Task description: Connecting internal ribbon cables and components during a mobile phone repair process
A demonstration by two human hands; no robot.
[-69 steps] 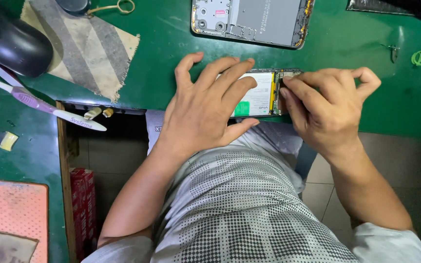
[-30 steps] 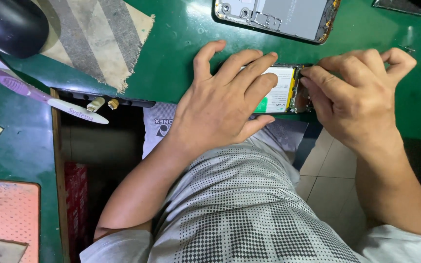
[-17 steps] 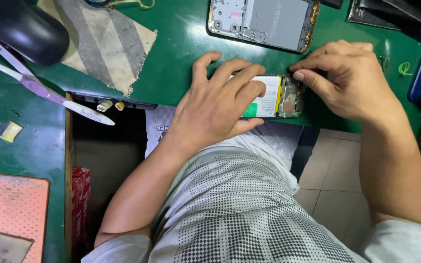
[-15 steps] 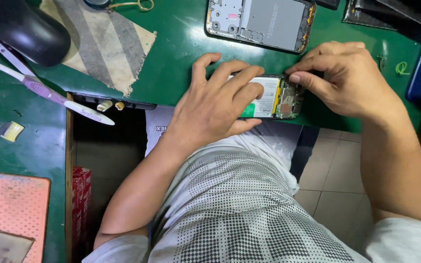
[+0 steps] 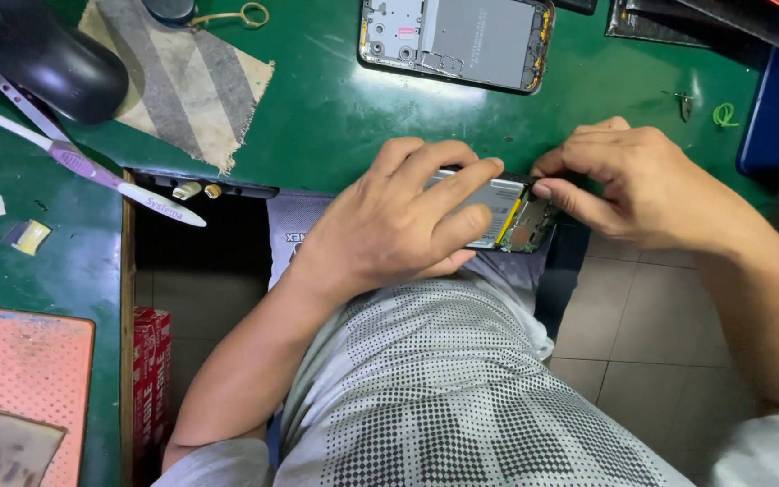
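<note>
head view: left hand (image 5: 398, 225) clamped flat over opened phone (image 5: 507, 215) at bench (image 5: 335, 117) edge; right hand (image 5: 637, 185) fingertips pinched together on its circuit end, just beside left grip. best pressed steady, pried gently.

Left hand (image 5: 398, 225) presses opened phone (image 5: 511, 216); right hand (image 5: 642, 185) pinches its end

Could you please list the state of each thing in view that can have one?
Opened phone: back off, internals exposed, held at the desk edge.
Left hand: flat on the phone, pressing.
Right hand: fingertips pinching at the phone's end.
Phone frame: lying flat, inside up.
Toothbrush: lying loose.
</note>
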